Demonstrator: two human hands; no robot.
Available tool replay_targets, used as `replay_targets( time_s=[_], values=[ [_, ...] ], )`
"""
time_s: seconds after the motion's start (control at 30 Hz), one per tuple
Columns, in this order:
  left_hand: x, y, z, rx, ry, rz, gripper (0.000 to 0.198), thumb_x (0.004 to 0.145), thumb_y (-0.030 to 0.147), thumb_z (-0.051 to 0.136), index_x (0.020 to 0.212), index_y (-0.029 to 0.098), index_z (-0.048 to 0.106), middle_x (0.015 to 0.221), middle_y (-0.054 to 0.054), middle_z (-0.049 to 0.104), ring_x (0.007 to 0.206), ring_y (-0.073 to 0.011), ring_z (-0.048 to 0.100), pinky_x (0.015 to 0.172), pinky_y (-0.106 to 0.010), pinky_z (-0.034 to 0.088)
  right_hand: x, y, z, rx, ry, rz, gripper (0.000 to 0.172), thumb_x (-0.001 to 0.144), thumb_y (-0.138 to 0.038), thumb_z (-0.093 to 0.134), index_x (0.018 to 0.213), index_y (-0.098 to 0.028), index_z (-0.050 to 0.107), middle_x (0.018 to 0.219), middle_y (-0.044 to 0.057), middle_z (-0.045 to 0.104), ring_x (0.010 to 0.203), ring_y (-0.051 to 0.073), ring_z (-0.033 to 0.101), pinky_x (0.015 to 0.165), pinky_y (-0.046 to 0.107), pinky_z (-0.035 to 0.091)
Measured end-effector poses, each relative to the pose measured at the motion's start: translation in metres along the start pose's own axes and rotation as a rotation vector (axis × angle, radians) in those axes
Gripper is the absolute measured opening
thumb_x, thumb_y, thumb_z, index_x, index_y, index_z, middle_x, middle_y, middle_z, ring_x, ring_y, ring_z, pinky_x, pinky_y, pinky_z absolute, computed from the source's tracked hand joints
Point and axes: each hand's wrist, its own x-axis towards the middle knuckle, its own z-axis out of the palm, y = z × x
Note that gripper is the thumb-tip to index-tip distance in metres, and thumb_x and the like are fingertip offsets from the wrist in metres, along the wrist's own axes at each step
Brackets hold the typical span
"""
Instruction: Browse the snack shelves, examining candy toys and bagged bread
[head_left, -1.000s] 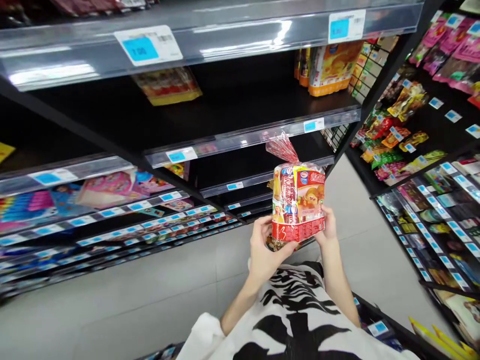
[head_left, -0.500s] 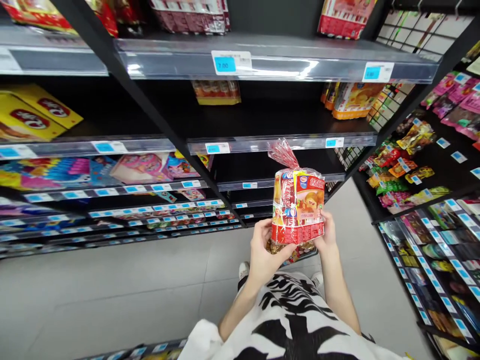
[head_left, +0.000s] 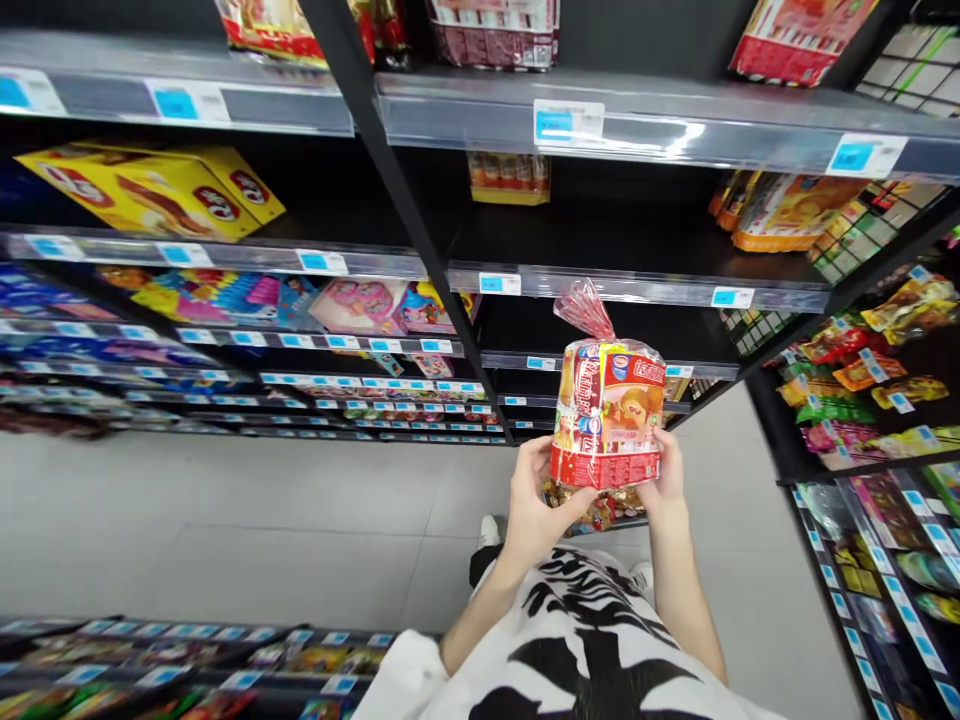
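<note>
1. Viewpoint: One head-worn camera looks from high above the patterned shirt [head_left: 592, 640], which occupies the frame below the snack bag [head_left: 609, 415].
2. Direction: The view faces forward and steeply down, its centre lying left of and slightly above the snack bag.
3. Range: The snack bag is near the lens; the floor [head_left: 285, 510], visible to its left and right, lies well beyond it.
4. Coverage: The main shelving [head_left: 465, 120] extends above and left of the snack bag; a side rack [head_left: 832, 472] stands to its right.
5. Perspective: Shelf tiers narrow downward, left of the snack bag.
</note>
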Motion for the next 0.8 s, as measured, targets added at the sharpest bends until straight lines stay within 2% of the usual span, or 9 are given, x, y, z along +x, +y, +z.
replay_targets(
  time_s=[0.23,0.43,0.6,0.8],
  values=[
    [0.004,-0.002,-0.004,-0.059,-0.048,-0.012,0.065,0.074,0.037,0.088,0.127,0.022,0.054,0.126,-0.012,0.068,0.117,-0.0285,0.067,0.101,-0.039,0.053,-0.007,-0.004,-0.004,-0.025,0.058,-0.001,0.041,0.072,-0.039,0.077,0.109,-0.023,0.075,0.106,0.002,0.083,0.096,0.028,0.079,0.091,0.043,0.065],
    [0.002,-0.011,-0.003,-0.172,-0.045,-0.043,0.066,0.083,0.045,0.08,0.138,0.024,0.051,0.141,-0.014,0.061,0.131,-0.0297,0.061,0.109,-0.042,0.05,-0.017,-0.013,-0.006,-0.089,0.116,-0.076,0.034,0.071,-0.035,0.081,0.101,-0.021,0.075,0.095,0.001,0.083,0.091,0.027,0.079,0.091,0.04,0.064],
    [0.004,-0.021,0.005,-0.228,-0.002,-0.118,0.068,0.082,0.047,0.082,0.138,0.024,0.052,0.141,-0.013,0.062,0.129,-0.0283,0.062,0.107,-0.04,0.051,-0.03,-0.021,-0.003,-0.197,0.08,-0.19,0.037,0.073,-0.032,0.085,0.107,-0.023,0.074,0.107,0.001,0.082,0.099,0.026,0.078,0.09,0.036,0.062],
    [0.001,-0.021,0.01,-0.21,0.044,-0.181,0.065,0.081,0.046,0.084,0.134,0.024,0.054,0.135,-0.011,0.066,0.122,-0.0268,0.066,0.107,-0.04,0.052,-0.036,-0.024,0.001,-0.227,0.014,-0.213,0.044,0.075,-0.032,0.086,0.117,-0.024,0.073,0.118,0.003,0.08,0.108,0.027,0.076,0.094,0.035,0.061]
  ],
)
